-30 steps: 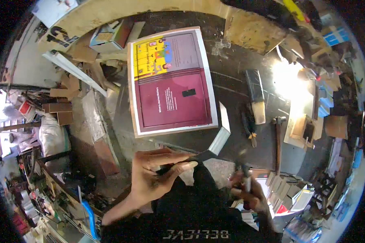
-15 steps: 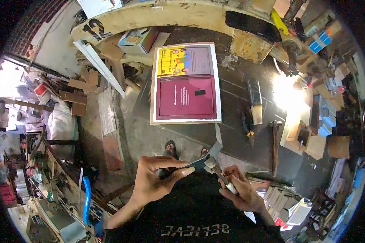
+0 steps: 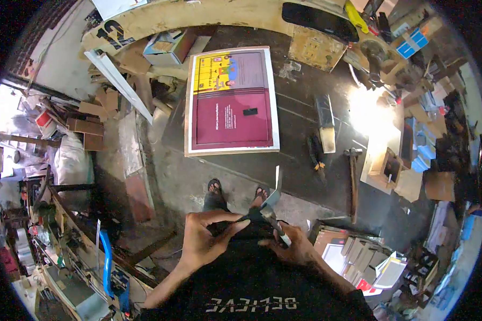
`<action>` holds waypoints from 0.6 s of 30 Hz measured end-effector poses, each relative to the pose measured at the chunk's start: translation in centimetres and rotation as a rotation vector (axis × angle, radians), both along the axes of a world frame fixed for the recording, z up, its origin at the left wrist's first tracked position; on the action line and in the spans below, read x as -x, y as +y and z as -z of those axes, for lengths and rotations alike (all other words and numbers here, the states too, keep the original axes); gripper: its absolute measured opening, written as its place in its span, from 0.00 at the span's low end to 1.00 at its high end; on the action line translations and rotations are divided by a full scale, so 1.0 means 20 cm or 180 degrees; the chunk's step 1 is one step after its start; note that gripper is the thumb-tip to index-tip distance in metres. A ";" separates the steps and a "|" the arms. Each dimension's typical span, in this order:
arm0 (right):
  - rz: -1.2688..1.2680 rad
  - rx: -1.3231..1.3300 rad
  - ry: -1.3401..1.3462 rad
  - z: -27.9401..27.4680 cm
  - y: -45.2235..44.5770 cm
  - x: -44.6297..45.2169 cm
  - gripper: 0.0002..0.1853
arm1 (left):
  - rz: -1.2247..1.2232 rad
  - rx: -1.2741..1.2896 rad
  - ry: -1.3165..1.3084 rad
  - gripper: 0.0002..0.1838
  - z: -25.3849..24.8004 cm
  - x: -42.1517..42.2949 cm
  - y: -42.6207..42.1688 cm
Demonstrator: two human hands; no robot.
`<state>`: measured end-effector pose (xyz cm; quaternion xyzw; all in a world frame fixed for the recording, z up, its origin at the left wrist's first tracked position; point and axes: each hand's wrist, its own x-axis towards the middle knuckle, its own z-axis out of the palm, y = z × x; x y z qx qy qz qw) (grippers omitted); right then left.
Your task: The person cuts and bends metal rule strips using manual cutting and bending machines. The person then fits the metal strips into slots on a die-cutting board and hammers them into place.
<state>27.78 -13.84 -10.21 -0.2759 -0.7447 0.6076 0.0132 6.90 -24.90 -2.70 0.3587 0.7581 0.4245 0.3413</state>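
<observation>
Thumb and fingers of my left hand (image 3: 211, 235) pinch the near end of a thin dark strip (image 3: 271, 200), whose pale far part bends upward. Close beside it on the right, my right hand (image 3: 292, 243) is wrapped round a small tool with a light handle (image 3: 284, 235); the tool's head is near the strip, and whether they touch is hard to tell. Beyond both hands a printed maroon and yellow panel (image 3: 233, 123) with a white border lies on the dark table (image 3: 300, 176). A small black piece (image 3: 250, 112) rests on the panel.
On the table's right side lie a hammer (image 3: 353, 184), a brush (image 3: 325, 125) and dark-handled pliers (image 3: 316, 152). A wooden box (image 3: 385, 168) sits farther right. Stacked boards (image 3: 359, 254) stand at lower right. A blue-handled saw (image 3: 106, 262) is at lower left.
My right hand came in from the right to the strip with the tool, and both hands now sit closer together. The strip's pale part has turned more upright. The camera view has shifted.
</observation>
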 end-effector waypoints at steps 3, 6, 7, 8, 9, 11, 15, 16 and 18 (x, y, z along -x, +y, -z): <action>0.0226 0.0071 -0.0248 0.08 0.00 0.00 0.14 | -0.0041 -0.0155 0.0279 0.07 0.10 -0.03 0.02; 0.0036 -0.0434 -0.0793 0.18 -0.01 -0.03 0.15 | 0.0110 0.0057 -0.0277 0.07 0.19 0.02 0.06; 0.0041 -0.0430 -0.0795 0.21 -0.01 -0.03 0.15 | 0.0139 -0.0197 -0.0718 0.07 0.24 0.04 0.07; 0.0066 -0.0340 -0.0845 0.24 0.00 -0.02 0.16 | 0.0138 -0.0201 -0.0721 0.07 0.31 0.06 0.09; 0.0075 -0.0256 -0.0902 0.27 0.01 -0.02 0.16 | 0.0226 -0.0367 -0.0214 0.08 0.37 0.08 0.12; 0.0179 -0.0144 -0.1032 0.44 0.04 -0.06 0.17 | 0.0265 0.0005 0.0037 0.08 0.50 0.14 0.20; 0.1076 -0.0051 -0.1213 0.63 0.15 -0.18 0.16 | -0.0053 -0.0510 0.1537 0.17 0.91 0.25 0.39; 0.1268 -0.0534 -0.1382 0.65 0.23 -0.20 0.15 | -0.0072 -0.0508 0.1520 0.17 0.95 0.25 0.43; 0.1195 -0.1865 -0.1942 0.68 0.37 -0.29 0.13 | -0.0133 -0.0894 0.2194 0.25 1.05 0.24 0.49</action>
